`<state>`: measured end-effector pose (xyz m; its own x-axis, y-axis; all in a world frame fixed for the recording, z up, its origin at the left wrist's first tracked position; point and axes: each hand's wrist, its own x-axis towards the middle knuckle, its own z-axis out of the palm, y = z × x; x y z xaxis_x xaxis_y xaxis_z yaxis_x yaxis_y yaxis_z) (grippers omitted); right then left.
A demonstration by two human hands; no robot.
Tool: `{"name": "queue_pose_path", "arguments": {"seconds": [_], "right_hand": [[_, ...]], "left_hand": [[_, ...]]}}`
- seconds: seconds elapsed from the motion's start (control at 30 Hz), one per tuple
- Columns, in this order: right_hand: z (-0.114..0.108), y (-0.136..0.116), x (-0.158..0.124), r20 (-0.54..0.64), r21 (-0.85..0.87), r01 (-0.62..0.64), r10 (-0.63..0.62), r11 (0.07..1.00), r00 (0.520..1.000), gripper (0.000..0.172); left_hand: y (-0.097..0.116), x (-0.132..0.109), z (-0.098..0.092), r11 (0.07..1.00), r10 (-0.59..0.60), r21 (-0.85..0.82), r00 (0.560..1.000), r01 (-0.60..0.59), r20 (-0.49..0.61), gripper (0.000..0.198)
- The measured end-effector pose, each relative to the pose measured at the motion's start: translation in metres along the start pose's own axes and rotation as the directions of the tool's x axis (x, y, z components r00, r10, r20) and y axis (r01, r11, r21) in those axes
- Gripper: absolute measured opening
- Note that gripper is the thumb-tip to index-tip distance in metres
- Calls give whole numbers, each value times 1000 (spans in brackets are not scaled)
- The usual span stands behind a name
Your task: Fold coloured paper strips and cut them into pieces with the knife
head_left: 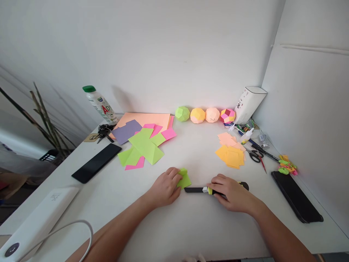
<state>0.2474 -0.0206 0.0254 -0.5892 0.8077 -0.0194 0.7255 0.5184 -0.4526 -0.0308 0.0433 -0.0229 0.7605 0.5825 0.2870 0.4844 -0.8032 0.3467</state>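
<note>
My left hand (pixel 165 186) is closed on a small piece of folded green paper (pixel 185 179) at the middle of the table, its fingers covering the paper's left part. My right hand (pixel 229 191) grips a yellow and black utility knife (pixel 209 190). The knife's long dark blade is out and lies nearly level, pointing left. The tip is close to the lower edge of the green paper; whether they touch I cannot tell. Beyond my left hand lie loose green paper pieces (pixel 145 143). Past my right hand is a pile of yellow-orange paper squares (pixel 231 157).
Several paper balls (pixel 197 115) line the wall. Scissors (pixel 255 156), a glue bottle (pixel 247 136) and a black case (pixel 296 196) are on the right. On the left are a phone (pixel 96 163), keys (pixel 105 131), a white bottle (pixel 102 107) and a white device (pixel 40 222) with a cable.
</note>
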Motion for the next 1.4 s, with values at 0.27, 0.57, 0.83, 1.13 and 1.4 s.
{"name": "queue_pose_path", "arguments": {"seconds": [0.27,0.57,0.83,1.13,1.4], "right_hand": [[1,3,-2,12,-25,-20,20,999,1000,38],[-2,0,-6,66,-65,-94,98,993,993,36],[0,-20,-7,149,-99,-171,185,980,972,30],[24,-38,-7,53,-233,-171,188,957,981,30],[26,-38,-8,33,-243,-149,161,959,986,29]], "left_hand": [[0,-2,3,998,29,-45,996,-33,-90,27],[2,2,5,997,-19,78,999,16,40,22],[2,2,11,988,-11,152,1000,11,-5,20],[9,0,17,973,-8,229,1000,12,-19,21],[13,-9,21,958,82,274,997,-83,18,44]]}}
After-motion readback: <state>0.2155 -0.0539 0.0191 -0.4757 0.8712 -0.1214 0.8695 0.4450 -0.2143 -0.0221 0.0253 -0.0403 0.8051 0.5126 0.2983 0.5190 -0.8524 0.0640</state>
